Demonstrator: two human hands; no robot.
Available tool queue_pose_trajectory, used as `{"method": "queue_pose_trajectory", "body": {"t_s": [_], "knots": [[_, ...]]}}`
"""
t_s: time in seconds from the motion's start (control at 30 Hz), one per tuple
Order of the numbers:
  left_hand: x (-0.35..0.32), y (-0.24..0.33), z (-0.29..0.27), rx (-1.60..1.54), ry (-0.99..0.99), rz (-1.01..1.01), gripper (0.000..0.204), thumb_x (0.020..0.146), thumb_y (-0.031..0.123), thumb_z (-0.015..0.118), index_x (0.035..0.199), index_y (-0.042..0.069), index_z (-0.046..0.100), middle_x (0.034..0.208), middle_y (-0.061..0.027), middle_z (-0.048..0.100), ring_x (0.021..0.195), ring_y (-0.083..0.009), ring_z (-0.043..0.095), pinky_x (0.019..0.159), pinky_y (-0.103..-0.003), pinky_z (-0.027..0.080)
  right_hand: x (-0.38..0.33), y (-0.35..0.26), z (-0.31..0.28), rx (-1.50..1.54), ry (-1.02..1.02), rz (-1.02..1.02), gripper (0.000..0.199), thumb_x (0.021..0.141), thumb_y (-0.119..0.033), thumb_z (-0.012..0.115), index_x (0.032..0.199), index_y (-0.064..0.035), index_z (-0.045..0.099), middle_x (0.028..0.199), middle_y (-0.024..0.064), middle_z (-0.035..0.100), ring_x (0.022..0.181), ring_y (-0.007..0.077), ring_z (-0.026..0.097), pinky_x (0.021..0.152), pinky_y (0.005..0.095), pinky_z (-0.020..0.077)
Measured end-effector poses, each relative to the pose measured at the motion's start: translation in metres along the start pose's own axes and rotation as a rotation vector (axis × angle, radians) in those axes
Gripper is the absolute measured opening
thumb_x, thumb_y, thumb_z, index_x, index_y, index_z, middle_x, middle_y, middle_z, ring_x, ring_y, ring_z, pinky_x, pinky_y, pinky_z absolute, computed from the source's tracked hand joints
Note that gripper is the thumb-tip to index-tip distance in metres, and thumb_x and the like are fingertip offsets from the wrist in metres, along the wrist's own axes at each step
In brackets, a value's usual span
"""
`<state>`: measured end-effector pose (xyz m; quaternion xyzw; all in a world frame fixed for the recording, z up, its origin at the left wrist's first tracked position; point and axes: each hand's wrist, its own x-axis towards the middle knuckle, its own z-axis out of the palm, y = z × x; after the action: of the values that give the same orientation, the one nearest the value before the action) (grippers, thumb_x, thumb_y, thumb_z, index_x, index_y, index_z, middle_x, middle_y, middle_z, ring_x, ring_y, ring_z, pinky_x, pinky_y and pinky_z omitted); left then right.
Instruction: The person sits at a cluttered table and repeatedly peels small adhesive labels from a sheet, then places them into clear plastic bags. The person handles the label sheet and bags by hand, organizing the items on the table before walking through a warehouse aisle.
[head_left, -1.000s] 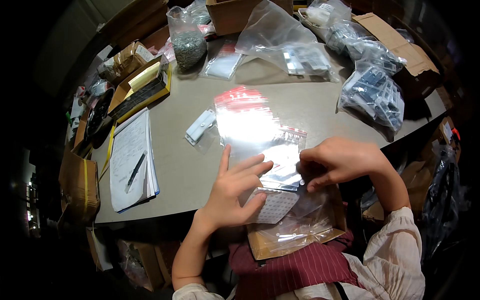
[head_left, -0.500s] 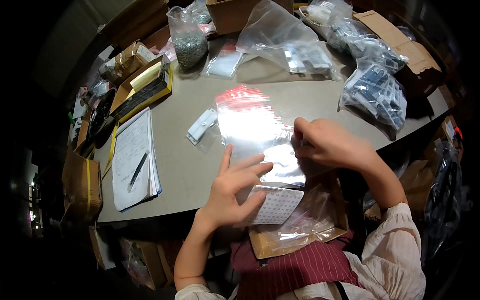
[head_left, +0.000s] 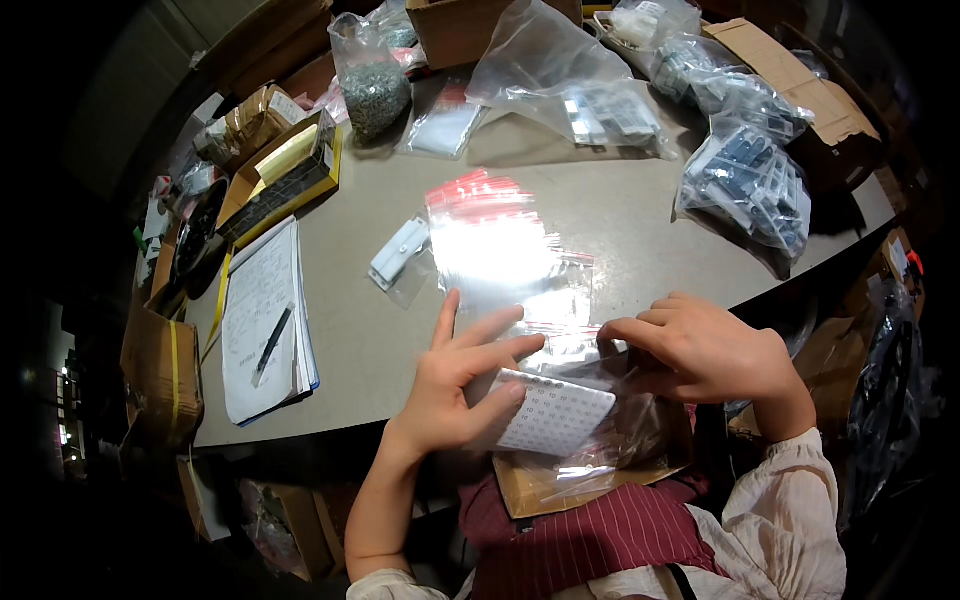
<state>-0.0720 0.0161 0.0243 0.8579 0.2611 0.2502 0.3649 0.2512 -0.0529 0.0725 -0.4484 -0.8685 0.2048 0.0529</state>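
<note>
My left hand (head_left: pixel 455 385) holds a white sheet of small printed round labels (head_left: pixel 558 414) under its thumb. Its other fingers stretch over the near end of a fanned stack of clear zip bags (head_left: pixel 485 240) with red-striped tops. My right hand (head_left: pixel 705 350) has its thumb and index finger closed on the edge of a clear zip bag (head_left: pixel 570 345), just beyond the label sheet. Under the sheet, at my lap, sits a shallow cardboard box (head_left: pixel 520 492) with loose clear bags (head_left: pixel 640 435) in it.
A bagged white plastic part (head_left: pixel 400 250) lies left of the stack. Farther left are a notepad (head_left: pixel 255 340) with a pen (head_left: pixel 272 345) and a black-yellow box (head_left: pixel 285 180). Bags of hardware (head_left: pixel 375 95) and dark parts (head_left: pixel 750 190) line the table's far side.
My right hand has moved toward me, drawing a zip bag off the stack's near end toward the lap box. My left hand stays nearly in place, with the label sheet tilted slightly.
</note>
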Motion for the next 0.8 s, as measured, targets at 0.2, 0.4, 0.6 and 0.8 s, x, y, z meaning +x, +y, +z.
{"method": "queue_pose_trajectory", "body": {"t_s": [0.2,0.4,0.6,0.8], "knots": [[0.004,0.010,0.004,0.109,-0.005,0.035,0.029,0.085,0.021,0.075,0.108,0.005,0.080,0.131,-0.0089,0.077,0.146,-0.0346,0.056,0.130,-0.066,0.002,-0.019,-0.015,-0.003,-0.246,-0.015,-0.015,0.042,0.087,-0.021,0.078,0.126,-0.0086,0.068,0.089,0.0061,0.068,0.096,0.0263,0.066,0.088,0.0380,0.0478],[0.004,0.003,0.003,0.004,-0.024,-0.026,0.030,0.086,0.024,0.076,0.108,0.004,0.080,0.131,-0.0094,0.077,0.148,-0.0351,0.053,0.130,-0.065,-0.002,-0.024,-0.012,-0.006,0.018,0.032,-0.114,0.025,0.090,-0.020,0.077,0.112,-0.0074,0.073,0.093,0.0071,0.067,0.094,0.0282,0.064,0.087,0.0392,0.0477],[0.004,0.003,0.006,0.018,0.042,-0.031,0.025,0.091,0.023,0.076,0.105,0.002,0.079,0.131,-0.0097,0.077,0.147,-0.0346,0.054,0.130,-0.065,0.001,0.016,-0.018,0.032,0.218,0.362,-0.189,0.024,0.094,-0.018,0.076,0.111,-0.0042,0.066,0.098,0.0106,0.064,0.092,0.0321,0.062,0.085,0.0414,0.0478],[0.001,0.000,0.009,0.086,0.061,0.032,0.043,0.092,0.021,0.076,0.133,0.008,0.074,0.128,-0.0135,0.077,0.137,-0.0314,0.063,0.130,-0.064,0.007,0.046,-0.027,0.052,0.089,0.496,-0.222,0.032,0.085,-0.012,0.078,0.111,-0.0037,0.062,0.101,0.0123,0.062,0.093,0.0331,0.061,0.082,0.0419,0.0480]]}}
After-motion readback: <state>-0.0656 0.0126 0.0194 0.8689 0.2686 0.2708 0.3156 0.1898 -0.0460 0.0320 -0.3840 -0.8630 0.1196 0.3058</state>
